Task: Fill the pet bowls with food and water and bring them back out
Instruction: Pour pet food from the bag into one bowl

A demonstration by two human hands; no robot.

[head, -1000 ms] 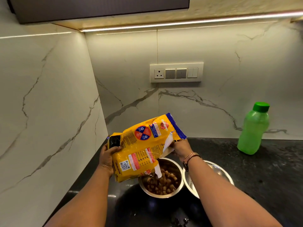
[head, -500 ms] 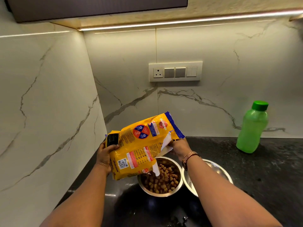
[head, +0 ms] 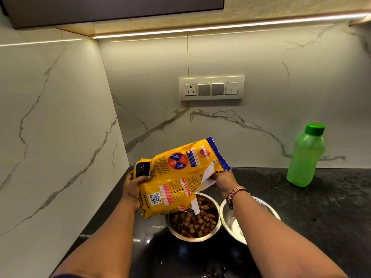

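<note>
I am in the feeding step: my left hand grasps the base of the one yellow food bag, my right hand pinches its torn mouth, tipped over the kibble bowl on the desk. Next, I judge, right the bag, then water the second of two bowls, the empty bowl, from the single green bottle.

Two white marble walls with grey veins meet in a corner. A dark cabinet hangs above, and a light strip glows under it. A switch panel with one socket sits on the back wall. The countertop is black polished stone.
</note>
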